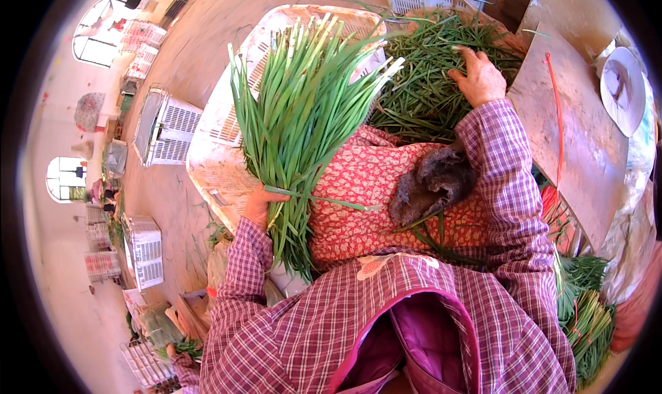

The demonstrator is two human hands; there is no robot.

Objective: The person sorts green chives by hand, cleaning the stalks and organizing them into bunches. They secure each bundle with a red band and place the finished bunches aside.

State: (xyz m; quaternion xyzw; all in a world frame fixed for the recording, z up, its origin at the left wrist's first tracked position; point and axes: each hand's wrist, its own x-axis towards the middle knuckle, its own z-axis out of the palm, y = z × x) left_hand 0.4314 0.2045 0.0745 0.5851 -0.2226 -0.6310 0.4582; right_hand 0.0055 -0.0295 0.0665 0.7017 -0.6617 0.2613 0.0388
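Observation:
A thick bunch of green garlic chives (293,111) with pale cut ends lies across a white plastic crate (200,159) and my lap. My left hand (258,206) grips the bunch near its leafy end, thumb over the leaves; its other fingers are hidden. One loose leaf (338,202) sticks out from under that thumb to the right. Over at the far right, my right hand (480,78) rests on a heap of loose green leaves (420,84), fingers apart, with nothing visible in it. A dark, soiled patch of cloth (431,187) lies on my red flowered apron (358,221).
To the right stands a brown board (579,132) with a red strap (557,118) and a pale hat (622,91) beside it. Bundled greens (589,325) lie at lower right. White crates (172,128) stand on the left floor. Another person's sleeve (185,370) shows at lower left.

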